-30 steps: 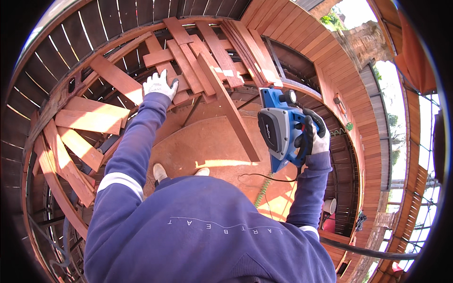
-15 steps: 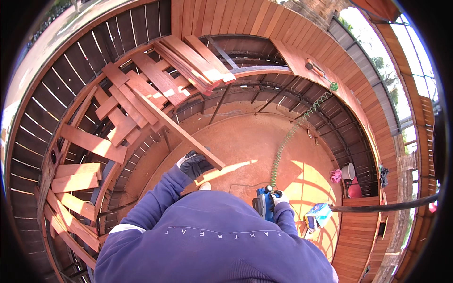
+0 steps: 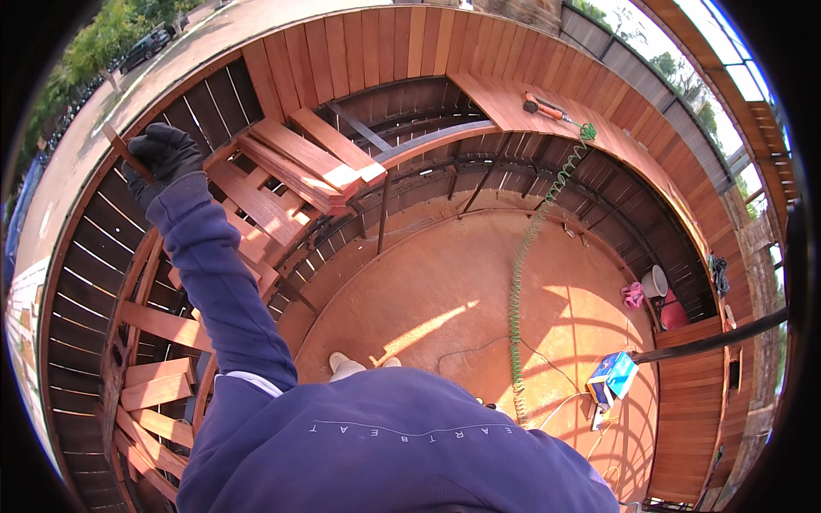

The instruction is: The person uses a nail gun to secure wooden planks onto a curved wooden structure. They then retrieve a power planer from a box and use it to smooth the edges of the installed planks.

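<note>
My left hand [image 3: 164, 161], in a dark glove, is raised at the upper left and closed on a narrow wooden board [image 3: 121, 147]. My left sleeve runs down from it past a loose pile of reddish planks [image 3: 269, 209] resting on the curved frame. Short boards [image 3: 156, 393] lie farther down on the left. My right hand is hidden below my body, and so is most of the blue power planer; only a small dark bit, possibly its knob, shows at the jacket's edge.
An orange tool [image 3: 544, 108] with a green coiled hose [image 3: 517, 299] lies on a curved plank ledge [image 3: 479, 90]. A blue box [image 3: 611, 376], white bucket [image 3: 654, 280], pink cloth [image 3: 632, 295] and cables are at the right, near a dark pole [image 3: 710, 340]. The round floor [image 3: 436, 274] lies below.
My left hand has lifted the long board up to the upper left. My right hand and the planer have dropped out of sight behind my body. The view has shifted, showing more outside ground.
</note>
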The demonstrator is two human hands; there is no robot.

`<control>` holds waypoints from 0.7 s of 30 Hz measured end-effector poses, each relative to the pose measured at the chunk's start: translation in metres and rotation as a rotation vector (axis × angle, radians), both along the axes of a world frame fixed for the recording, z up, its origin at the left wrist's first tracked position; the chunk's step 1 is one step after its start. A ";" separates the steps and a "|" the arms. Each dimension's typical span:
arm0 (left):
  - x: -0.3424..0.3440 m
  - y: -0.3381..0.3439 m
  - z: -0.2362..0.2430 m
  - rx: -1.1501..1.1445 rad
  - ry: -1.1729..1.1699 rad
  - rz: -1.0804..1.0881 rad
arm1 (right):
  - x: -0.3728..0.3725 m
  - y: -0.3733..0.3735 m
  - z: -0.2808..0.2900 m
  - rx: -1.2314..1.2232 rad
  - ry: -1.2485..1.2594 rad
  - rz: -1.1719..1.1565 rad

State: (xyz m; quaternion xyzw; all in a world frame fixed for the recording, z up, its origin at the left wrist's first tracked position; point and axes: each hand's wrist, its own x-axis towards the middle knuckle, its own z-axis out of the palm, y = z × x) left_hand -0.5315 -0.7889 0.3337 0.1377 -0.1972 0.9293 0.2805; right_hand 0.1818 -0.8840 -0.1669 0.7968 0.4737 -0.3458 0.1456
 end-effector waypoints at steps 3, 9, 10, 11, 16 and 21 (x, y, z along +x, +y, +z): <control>0.032 0.010 -0.009 -0.001 -0.020 -0.072 | -0.010 0.017 0.004 0.028 0.005 -0.013; 0.164 -0.045 -0.124 -0.242 0.381 -0.467 | -0.024 0.066 0.020 0.101 -0.035 -0.009; 0.147 -0.053 -0.132 -0.133 0.357 -0.421 | -0.030 0.083 0.021 0.111 -0.043 0.017; 0.131 -0.053 -0.117 -0.020 0.330 -0.388 | -0.032 0.092 0.024 0.120 -0.056 0.028; 0.047 -0.013 -0.020 0.051 0.029 -0.217 | -0.037 0.133 0.042 0.182 -0.096 0.038; 0.175 0.012 -0.020 -0.298 0.116 -0.266 | -0.049 0.197 0.046 0.246 -0.084 0.098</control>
